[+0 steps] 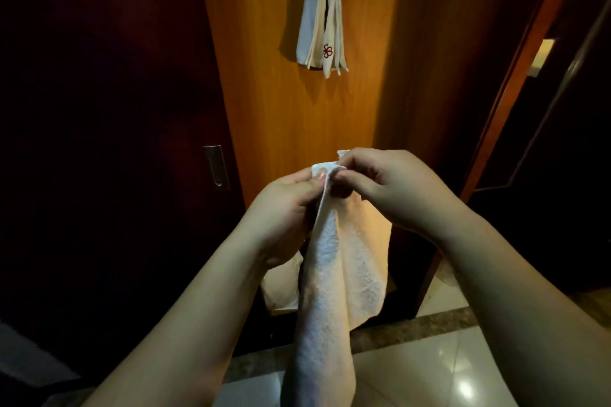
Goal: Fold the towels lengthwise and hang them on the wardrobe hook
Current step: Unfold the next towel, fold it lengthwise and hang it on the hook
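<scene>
A white terry towel (334, 274) hangs down between my forearms in front of the wardrobe. My left hand (284, 208) pinches its top edge from the left, thumb on the cloth. My right hand (386, 185) pinches the same top edge from the right, fingers curled over a corner. The two hands nearly touch. Higher up, folded white towels (322, 16) with a red flower emblem hang at the top of the orange wooden panel (274, 82). The hook itself lies hidden at the frame's top edge.
A dark wardrobe door with a metal recessed handle (216, 167) stands to the left. Another dark door and frame (515, 92) run down the right side. Glossy tiled floor (439, 370) with a stone threshold lies below.
</scene>
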Motion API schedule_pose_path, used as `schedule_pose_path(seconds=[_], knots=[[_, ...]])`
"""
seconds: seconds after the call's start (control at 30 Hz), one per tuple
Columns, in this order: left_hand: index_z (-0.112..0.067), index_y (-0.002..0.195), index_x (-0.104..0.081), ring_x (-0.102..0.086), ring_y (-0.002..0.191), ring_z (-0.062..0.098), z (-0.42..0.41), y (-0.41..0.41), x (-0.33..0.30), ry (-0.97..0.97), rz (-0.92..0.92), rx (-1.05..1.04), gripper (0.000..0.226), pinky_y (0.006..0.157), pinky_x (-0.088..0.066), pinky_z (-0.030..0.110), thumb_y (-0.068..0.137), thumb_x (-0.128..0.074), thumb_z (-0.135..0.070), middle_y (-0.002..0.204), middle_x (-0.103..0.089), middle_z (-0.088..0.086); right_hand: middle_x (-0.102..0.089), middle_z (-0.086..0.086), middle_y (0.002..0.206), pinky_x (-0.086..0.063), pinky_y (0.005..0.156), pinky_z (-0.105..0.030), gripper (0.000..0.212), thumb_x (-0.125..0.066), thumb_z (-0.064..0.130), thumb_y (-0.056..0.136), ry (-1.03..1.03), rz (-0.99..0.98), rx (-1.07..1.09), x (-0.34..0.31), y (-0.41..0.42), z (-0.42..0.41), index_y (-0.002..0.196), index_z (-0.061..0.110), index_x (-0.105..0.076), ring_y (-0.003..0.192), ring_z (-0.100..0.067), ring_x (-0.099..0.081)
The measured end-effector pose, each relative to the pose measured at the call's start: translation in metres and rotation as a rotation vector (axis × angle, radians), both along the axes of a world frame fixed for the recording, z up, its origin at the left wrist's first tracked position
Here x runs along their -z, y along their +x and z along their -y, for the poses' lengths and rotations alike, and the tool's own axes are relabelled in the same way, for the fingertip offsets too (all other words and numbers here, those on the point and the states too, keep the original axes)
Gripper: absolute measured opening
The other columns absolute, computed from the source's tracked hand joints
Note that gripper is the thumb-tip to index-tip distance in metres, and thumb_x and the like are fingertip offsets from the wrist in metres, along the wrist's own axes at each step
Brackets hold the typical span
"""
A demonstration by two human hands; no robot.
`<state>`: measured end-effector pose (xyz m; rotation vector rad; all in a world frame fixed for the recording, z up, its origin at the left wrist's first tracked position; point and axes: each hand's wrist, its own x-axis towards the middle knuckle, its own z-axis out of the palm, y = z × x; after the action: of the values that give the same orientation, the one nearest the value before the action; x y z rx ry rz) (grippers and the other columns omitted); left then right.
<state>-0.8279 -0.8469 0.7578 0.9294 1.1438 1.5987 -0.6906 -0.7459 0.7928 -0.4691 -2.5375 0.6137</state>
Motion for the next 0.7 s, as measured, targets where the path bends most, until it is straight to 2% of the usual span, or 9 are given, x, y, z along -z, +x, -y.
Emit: schedule_pose_path(seconds=[0.07, 0.13, 0.23, 0.3, 0.37, 0.43, 0.5, 0.6, 0.7], knots=[[-0.002, 0.115, -0.066, -0.065, 0.092, 0.025, 0.001, -0.003, -0.006, -0.022, -0.027, 0.008, 0.03, 0.079, -0.05, 0.034, 0.103, -0.044, -0.018, 0.099, -0.069, 0.014, -0.069, 0.017, 0.088, -0.049, 0.081, -0.02, 0.01, -0.052, 0.035, 0.1, 0.156, 0.101, 0.037, -0.009, -0.002, 0.004, 0.098, 0.036, -0.061, 0.095, -0.001, -0.064], [-0.003, 0.119, -0.066, -0.062, 0.096, 0.029, 0.003, -0.007, -0.011, -0.042, -0.052, 0.03, 0.034, 0.081, -0.047, 0.039, 0.103, -0.043, -0.023, 0.104, -0.067, 0.017, -0.069, 0.012, 0.091, -0.049, 0.08, -0.027, 0.016, -0.047, 0.039, 0.1, 0.279, 0.171, 0.048, -0.019, -0.003, 0.007, 0.101, 0.033, -0.062, 0.09, -0.006, -0.063], [-0.009, 0.119, -0.068, -0.062, 0.097, 0.026, 0.004, -0.01, -0.014, -0.033, -0.048, 0.089, 0.036, 0.079, -0.048, 0.038, 0.101, -0.042, -0.027, 0.107, -0.066, 0.014, -0.068, 0.01, 0.091, -0.048, 0.075, -0.029, 0.024, -0.045, 0.041, 0.098, 0.35, 0.193, 0.057, -0.027, -0.006, 0.009, 0.102, 0.027, -0.064, 0.083, -0.008, -0.061], [-0.015, 0.11, -0.071, -0.061, 0.093, 0.022, 0.006, -0.012, -0.017, -0.018, -0.054, 0.163, 0.033, 0.079, -0.047, 0.037, 0.097, -0.044, -0.028, 0.102, -0.066, 0.009, -0.068, 0.009, 0.089, -0.049, 0.073, -0.031, 0.028, -0.045, 0.042, 0.098, 0.386, 0.21, 0.069, -0.028, -0.01, 0.009, 0.103, 0.023, -0.066, 0.08, -0.009, -0.06], [-0.014, 0.099, -0.069, -0.06, 0.086, 0.018, 0.009, -0.014, -0.018, -0.02, -0.106, 0.195, 0.027, 0.075, -0.044, 0.036, 0.083, -0.049, -0.024, 0.093, -0.064, 0.006, -0.066, 0.01, 0.085, -0.048, 0.069, -0.027, 0.026, -0.048, 0.041, 0.099, 0.381, 0.229, 0.079, -0.03, -0.012, 0.009, 0.104, 0.024, -0.067, 0.075, -0.007, -0.058], [-0.011, 0.1, -0.067, -0.057, 0.087, 0.025, 0.01, -0.018, -0.017, -0.052, -0.227, 0.148, 0.035, 0.075, -0.042, 0.04, 0.07, -0.051, -0.016, 0.093, -0.062, 0.011, -0.066, 0.011, 0.083, -0.05, 0.07, -0.026, 0.025, -0.05, 0.04, 0.099, 0.355, 0.241, 0.081, -0.031, -0.015, 0.009, 0.103, 0.023, -0.069, 0.073, -0.004, -0.058], [-0.01, 0.108, -0.067, -0.061, 0.096, 0.036, 0.009, -0.02, -0.014, -0.084, -0.36, 0.098, 0.035, 0.082, -0.045, 0.046, 0.076, -0.054, -0.01, 0.103, -0.065, 0.018, -0.069, 0.01, 0.079, -0.054, 0.074, -0.03, 0.025, -0.053, 0.04, 0.099, 0.292, 0.248, 0.073, -0.033, -0.017, 0.009, 0.101, 0.024, -0.071, 0.072, -0.002, -0.062], [-0.014, 0.117, -0.067, -0.069, 0.105, 0.025, 0.01, -0.022, -0.012, -0.114, -0.431, 0.081, 0.022, 0.099, -0.052, 0.047, 0.097, -0.058, -0.013, 0.11, -0.072, 0.01, -0.07, 0.008, 0.071, -0.056, 0.069, -0.027, 0.022, -0.058, 0.044, 0.096, 0.155, 0.28, 0.066, -0.036, -0.019, 0.008, 0.092, 0.026, -0.071, 0.064, 0.0, -0.065], [-0.014, 0.107, -0.071, -0.071, 0.101, 0.024, 0.009, -0.025, -0.008, -0.125, -0.446, 0.079, 0.018, 0.096, -0.053, 0.045, 0.099, -0.056, -0.012, 0.105, -0.074, 0.01, -0.07, 0.01, 0.065, -0.046, 0.054, -0.017, 0.027, -0.061, 0.052, 0.091, 0.047, 0.315, 0.097, -0.034, -0.022, 0.007, 0.082, 0.028, -0.07, 0.059, 0.0, -0.064]])
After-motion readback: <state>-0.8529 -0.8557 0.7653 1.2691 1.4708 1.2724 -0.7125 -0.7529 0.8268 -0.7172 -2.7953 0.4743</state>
